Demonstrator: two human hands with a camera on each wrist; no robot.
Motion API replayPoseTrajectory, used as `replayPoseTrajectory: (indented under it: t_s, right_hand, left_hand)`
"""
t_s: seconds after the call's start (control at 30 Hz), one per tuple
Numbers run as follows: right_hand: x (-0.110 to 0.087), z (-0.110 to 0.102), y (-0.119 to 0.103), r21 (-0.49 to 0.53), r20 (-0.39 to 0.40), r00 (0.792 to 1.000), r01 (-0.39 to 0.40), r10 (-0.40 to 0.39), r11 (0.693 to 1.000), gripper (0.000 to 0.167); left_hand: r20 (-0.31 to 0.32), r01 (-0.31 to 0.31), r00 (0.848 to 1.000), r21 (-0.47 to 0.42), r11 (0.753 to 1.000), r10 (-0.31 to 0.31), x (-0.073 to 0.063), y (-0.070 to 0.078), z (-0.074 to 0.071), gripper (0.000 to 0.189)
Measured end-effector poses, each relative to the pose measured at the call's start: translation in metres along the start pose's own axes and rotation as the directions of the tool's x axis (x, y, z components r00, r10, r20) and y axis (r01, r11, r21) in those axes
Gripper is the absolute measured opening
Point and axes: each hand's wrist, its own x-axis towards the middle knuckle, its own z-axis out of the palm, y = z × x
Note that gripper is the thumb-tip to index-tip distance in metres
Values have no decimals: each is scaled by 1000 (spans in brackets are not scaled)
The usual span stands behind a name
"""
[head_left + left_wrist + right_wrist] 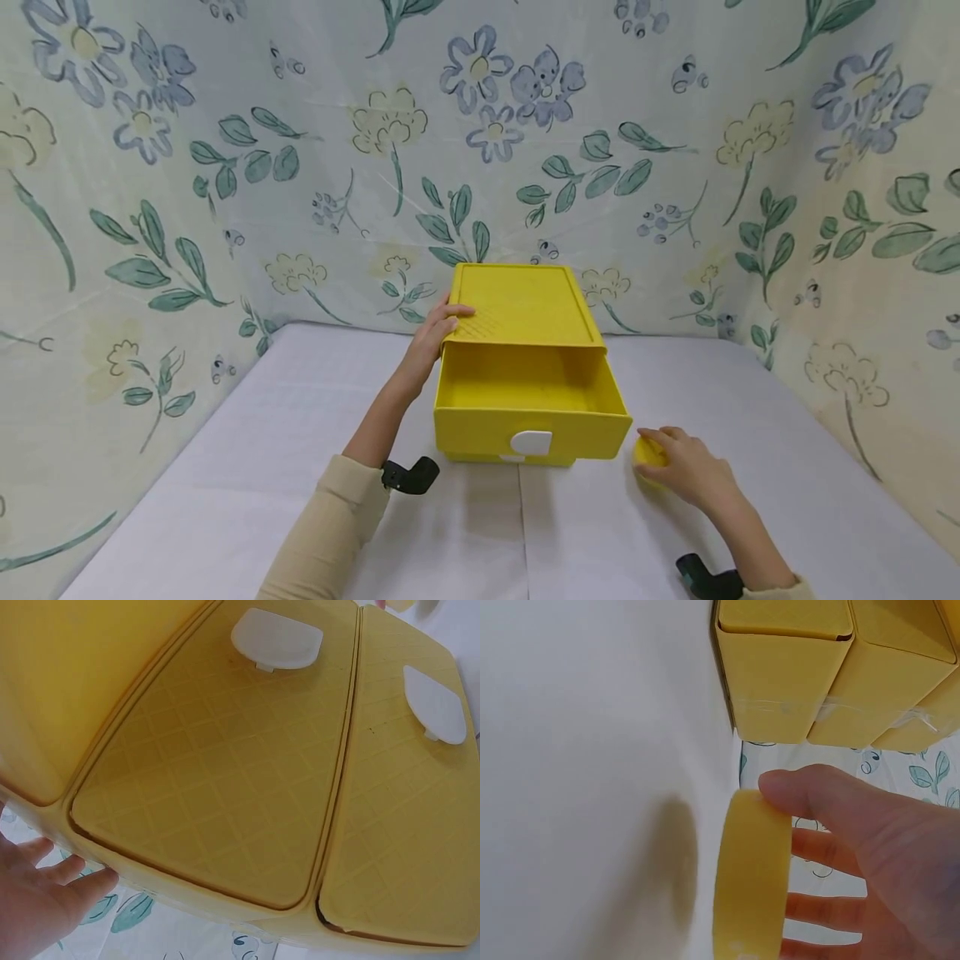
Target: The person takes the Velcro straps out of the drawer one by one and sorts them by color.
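A yellow drawer cabinet stands in the middle of the table, its top drawer pulled out and empty inside. White tabs mark the drawer fronts, and two lower, closed fronts fill much of the left wrist view. My left hand rests on the cabinet's left side and top edge, fingers fairly straight. To the right of the cabinet, my right hand grips a roll of yellow tape on edge between thumb and fingers. Its shadow falls on the white surface beside it.
A white cloth covers the table, with a fold line running down its front middle. Floral curtains enclose the back and both sides. Clear tape strips cross the cabinet's side. A black wrist mount is strapped to the left forearm.
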Motion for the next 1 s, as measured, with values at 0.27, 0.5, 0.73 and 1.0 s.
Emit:
replayPoseTrajectory:
  t_s: [0.27,0.5,0.73,1.0]
  right_hand:
    - [2,2,3,-11,12,1000,-7,7,1000,62]
    - [3,5,4,-31,22,1000,-12,13,999,62]
    - [5,9,5,-39,29,999,-13,14,999,64]
    - [9,13,6,-14,49,998,-35,35,999,66]
  left_hand:
    - [-3,3,1000,-1,1000,-3,2,-2,1,39]
    - [-7,12,1000,7,1000,-12,0,-1,1,39]
    - [-6,11,1000,-6,1000,-11,-2,0,1,39]
    - [-10,-16,1000,-31,999,15,8,-15,-3,37]
